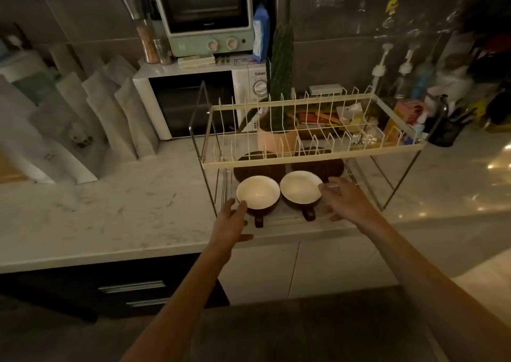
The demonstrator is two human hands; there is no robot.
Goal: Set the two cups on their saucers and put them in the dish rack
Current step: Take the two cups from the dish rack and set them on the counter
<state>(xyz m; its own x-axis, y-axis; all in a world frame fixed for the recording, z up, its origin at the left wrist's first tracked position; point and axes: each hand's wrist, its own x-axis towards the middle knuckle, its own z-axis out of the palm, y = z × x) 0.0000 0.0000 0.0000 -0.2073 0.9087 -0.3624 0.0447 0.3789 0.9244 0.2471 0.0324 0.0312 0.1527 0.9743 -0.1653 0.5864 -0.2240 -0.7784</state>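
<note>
Both hands reach for the cups in front of the rack [309, 159], fingers spread, holding nothing. The left hand [231, 223] should clasp the left cup [258, 195], the right hand [345, 200] the right cup [300, 188], lifting level onto the saucers [331, 165] behind.

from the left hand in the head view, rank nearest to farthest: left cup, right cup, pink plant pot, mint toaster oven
From the left hand:
1. left cup, touching the fingertips, by the counter's front edge.
2. right cup, beside it on the right, at the right hand.
3. pink plant pot, behind the rack.
4. mint toaster oven, atop the microwave at the back.
</note>
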